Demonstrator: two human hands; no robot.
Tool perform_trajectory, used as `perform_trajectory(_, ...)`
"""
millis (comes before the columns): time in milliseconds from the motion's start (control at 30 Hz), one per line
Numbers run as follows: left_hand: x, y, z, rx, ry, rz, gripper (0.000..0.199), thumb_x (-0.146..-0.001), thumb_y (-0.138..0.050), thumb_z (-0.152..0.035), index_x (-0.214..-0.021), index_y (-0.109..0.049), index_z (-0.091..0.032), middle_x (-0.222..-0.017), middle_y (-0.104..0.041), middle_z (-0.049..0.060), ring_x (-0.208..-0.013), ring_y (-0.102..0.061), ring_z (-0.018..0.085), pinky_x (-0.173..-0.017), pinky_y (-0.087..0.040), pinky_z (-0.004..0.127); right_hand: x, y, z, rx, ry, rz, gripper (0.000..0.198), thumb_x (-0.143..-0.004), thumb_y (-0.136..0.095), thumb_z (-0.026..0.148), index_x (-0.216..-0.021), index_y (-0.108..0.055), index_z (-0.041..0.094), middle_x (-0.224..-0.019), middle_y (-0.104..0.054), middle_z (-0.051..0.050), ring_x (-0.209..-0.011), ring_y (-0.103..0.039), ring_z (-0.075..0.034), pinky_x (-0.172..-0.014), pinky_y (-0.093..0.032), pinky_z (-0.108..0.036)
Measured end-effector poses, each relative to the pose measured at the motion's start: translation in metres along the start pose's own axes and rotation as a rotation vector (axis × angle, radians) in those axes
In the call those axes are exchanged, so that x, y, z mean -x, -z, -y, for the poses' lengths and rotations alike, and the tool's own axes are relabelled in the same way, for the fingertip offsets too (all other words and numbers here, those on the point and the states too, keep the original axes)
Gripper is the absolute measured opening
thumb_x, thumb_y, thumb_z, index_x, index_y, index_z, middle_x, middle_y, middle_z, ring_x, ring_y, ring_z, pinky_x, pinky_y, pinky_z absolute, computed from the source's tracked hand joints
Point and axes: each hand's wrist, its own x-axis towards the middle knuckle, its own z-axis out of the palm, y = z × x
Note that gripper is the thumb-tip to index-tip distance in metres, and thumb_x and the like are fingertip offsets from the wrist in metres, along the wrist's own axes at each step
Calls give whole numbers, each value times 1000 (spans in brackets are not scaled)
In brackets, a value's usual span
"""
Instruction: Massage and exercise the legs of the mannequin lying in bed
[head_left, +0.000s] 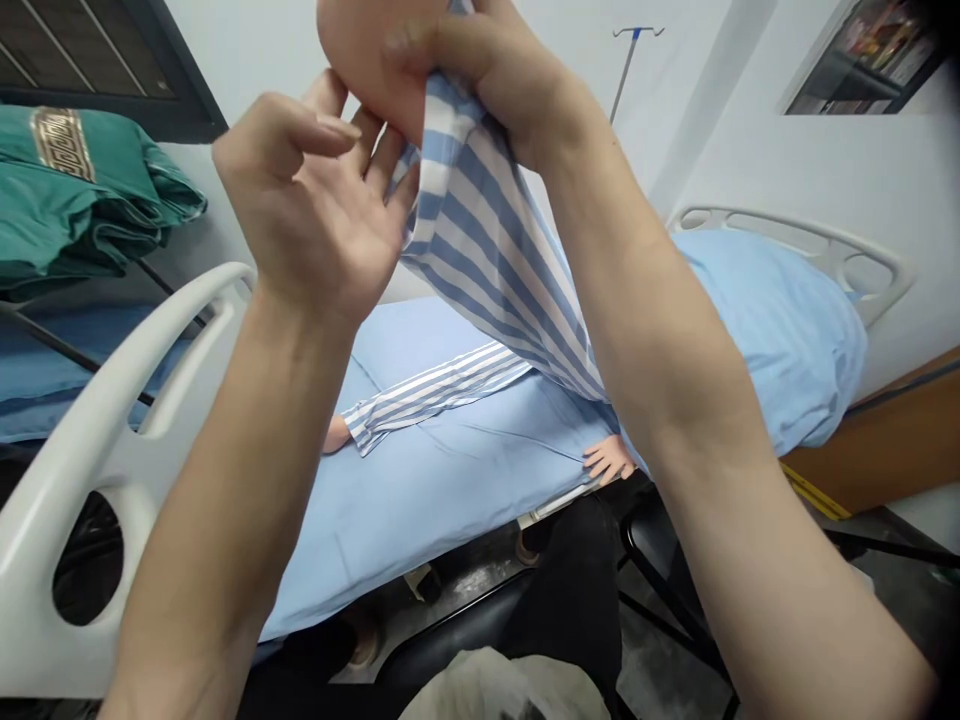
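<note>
A mannequin's leg in a blue-and-white striped trouser leg (487, 230) is raised above the bed, its bare foot (367, 50) cut off by the top edge. My right hand (517, 80) grips it near the hem, thumb pressed on the foot. My left hand (315, 190) is palm up with fingers spread, fingertips reaching behind the foot and hem; the thumb stands apart. The mannequin's other striped leg (442, 390) lies on the blue sheet (420, 500), its foot (336, 435) partly behind my left forearm. A mannequin hand (609, 460) rests at the near bed edge.
A white bed end board (97, 420) stands at left, another (795, 225) behind a blue pillow (772, 320) at right. Folded green fabric (90, 200) lies far left. A drip pole (626, 75) stands by the wall. Black chairs (457, 625) are below the near edge.
</note>
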Motion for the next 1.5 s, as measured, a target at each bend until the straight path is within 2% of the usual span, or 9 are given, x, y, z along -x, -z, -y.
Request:
perform_trajectory(67, 4, 11, 3, 127, 14, 99, 68, -79, 1, -3, -112, -57, 7, -120, -51, 7, -130, -49, 29, -74, -47, 40, 0, -13, 5, -354, 18, 166, 91, -64, 4, 24, -134, -18, -29, -112, -60, -8, -107, -56, -8, -66, -32, -9)
perform_trajectory(167, 12, 43, 11, 344, 40, 217, 48, -81, -23, -6, -112, -59, -1, -119, -55, 10, -130, -54, 21, -88, -51, 26, 0, -52, 17, -533, -19, 151, 62, -74, -47, 24, -126, -59, -7, -108, -71, -1, -107, -63, -13, -79, -46, -7)
perform_trajectory(233, 21, 75, 21, 371, -1, 160, 45, -71, -38, -6, -111, -58, -7, -112, -59, 10, -115, -62, 16, -92, -51, 23, 3, -91, 27, -560, -11, 160, 50, -68, -64, 18, -115, -66, -1, -102, -73, 1, -106, -63, -14, -79, -49, -9)
perform_trajectory(400, 68, 177, 57, 394, -14, -239, 38, -67, -52, -14, -105, -57, -16, -105, -66, 6, -103, -63, 16, -95, -51, 28, 44, -216, 54, -484, 13, 375, 48, -73, -70, 31, -114, -63, 8, -105, -71, -4, -101, -66, -21, -84, -55, -28)
perform_trajectory(533, 130, 257, 97, 431, 148, -612, 32, -59, -56, -17, -91, -58, -17, -93, -67, 7, -90, -65, 20, -84, -54, 36, 112, -315, 73, -234, -65, 580, 62, -71, -70, 52, -119, -56, 16, -112, -70, -9, -102, -67, -31, -83, -55, -40)
perform_trajectory(667, 199, 314, 151, 500, 311, -910, 17, -59, -56, -17, -75, -54, -19, -74, -63, 3, -71, -63, 18, -68, -50, 34, 196, -393, 86, -104, -73, 764, 60, -65, -77, 45, -114, -55, 18, -112, -70, -10, -102, -68, -28, -80, -55, -33)
perform_trajectory(767, 242, 343, 194, 519, 352, -995, 18, -51, -53, -15, -69, -53, -19, -66, -60, 2, -63, -59, 16, -67, -48, 33, 250, -430, 86, 2, -57, 865, 60, -68, -76, 49, -114, -56, 16, -113, -69, -12, -102, -69, -28, -80, -55, -34)
perform_trajectory(933, 281, 361, 233, 580, 343, -990, 24, -47, -51, -14, -69, -57, -19, -72, -63, 2, -70, -61, 16, -74, -48, 33, 292, -453, 81, 85, -14, 903, 59, -73, -72, 49, -117, -53, 16, -111, -68, -12, -99, -68, -28, -80, -54, -36)
perform_trajectory(1500, 285, 353, 233, 560, 314, -925, 29, -50, -50, -12, -76, -61, -20, -80, -68, 2, -84, -63, 18, -88, -45, 35, 294, -450, 78, 50, -26, 883, 55, -75, -68, 46, -117, -51, 15, -110, -67, -13, -96, -67, -29, -78, -51, -36)
